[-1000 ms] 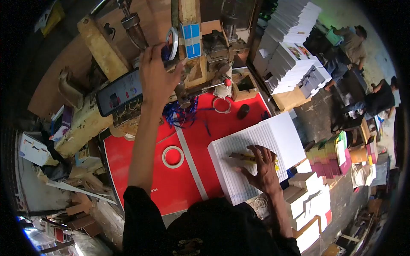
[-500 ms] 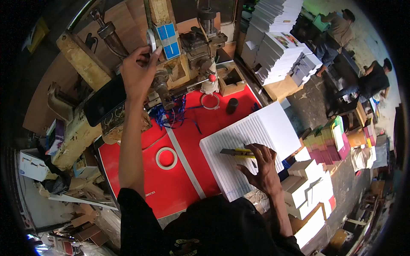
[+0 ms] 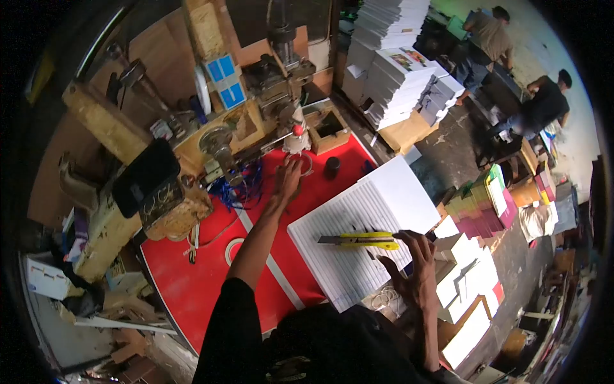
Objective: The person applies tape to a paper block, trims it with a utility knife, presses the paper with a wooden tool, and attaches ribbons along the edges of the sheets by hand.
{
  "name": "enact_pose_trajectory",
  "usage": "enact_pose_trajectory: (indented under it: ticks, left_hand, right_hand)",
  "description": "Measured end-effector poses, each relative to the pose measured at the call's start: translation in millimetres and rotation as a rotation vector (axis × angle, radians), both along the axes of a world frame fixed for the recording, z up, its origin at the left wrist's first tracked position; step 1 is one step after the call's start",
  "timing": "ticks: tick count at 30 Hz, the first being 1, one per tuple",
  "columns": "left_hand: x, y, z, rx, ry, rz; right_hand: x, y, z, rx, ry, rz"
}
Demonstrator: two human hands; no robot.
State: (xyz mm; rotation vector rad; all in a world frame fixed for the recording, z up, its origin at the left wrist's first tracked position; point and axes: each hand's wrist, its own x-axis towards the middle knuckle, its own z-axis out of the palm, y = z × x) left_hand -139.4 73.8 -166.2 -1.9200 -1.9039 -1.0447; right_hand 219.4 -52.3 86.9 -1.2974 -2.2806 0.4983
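Note:
A yellow utility knife [image 3: 368,240] lies across a thick stack of lined paper [image 3: 345,221], its dark blade end toward the left. At its right end hovers my right hand [image 3: 419,265], thumb and fingers curved and apart, fingertips beside the handle. My left hand [image 3: 286,184] reaches over the red table board [image 3: 185,281], fingers stretched toward a clear ring [image 3: 307,165], apparently a tape roll, and overlapping its left edge. Whether they touch it is unclear. Partly behind my left forearm lies a cream tape roll [image 3: 233,251].
Behind the board stands a metal machine [image 3: 217,144] with a blue box [image 3: 225,82] and a white disc [image 3: 201,89]. Blue ribbon strands [image 3: 240,185] lie below. Tall paper stacks [image 3: 396,83] rise at the back right. Two people work farther off.
My left hand has left the white disc by the blue box and come down right to the clear ring. My right fingers have drawn back from over the knife to its right end.

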Motion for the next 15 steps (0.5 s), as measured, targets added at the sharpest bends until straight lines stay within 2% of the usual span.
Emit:
enact_pose_trajectory:
  ticks: [1, 2, 4, 5, 9, 10, 12, 14, 15]
  left_hand:
    - [-1, 3, -3, -0.084, 0.129, 0.074]
    - [-10, 5, -6, -0.084, 0.132, 0.057]
    - [-12, 2, 16, -0.253, -0.285, -0.373]
    - [10, -25, 68, -0.332, -0.599, -0.358]
    - [39, -113, 188, 0.000, -0.427, -0.462]
    - [47, -132, 206, 0.015, -0.429, -0.521]
    - [63, -162, 232, 0.021, -0.441, -0.597]
    - [79, -183, 248, 0.044, -0.266, -0.684]
    - [83, -192, 251, 0.044, -0.275, -0.709]
  right_hand:
    - [4, -3, 2, 0.009, -0.008, -0.028]
    - [9, -8, 1, 0.008, -0.007, -0.046]
    - [21, -22, -2, -0.057, 0.024, -0.130]
    - [18, -27, 3, -0.050, 0.009, -0.177]
    - [13, -36, -1, -0.227, 0.242, -0.185]
    - [0, -39, 19, -0.414, 0.321, -0.249]
    - [-13, -39, 20, -0.598, 0.690, -0.192]
    - [-32, -41, 34, -0.678, 0.930, -0.112]
    - [-39, -41, 45, -0.699, 0.972, -0.086]
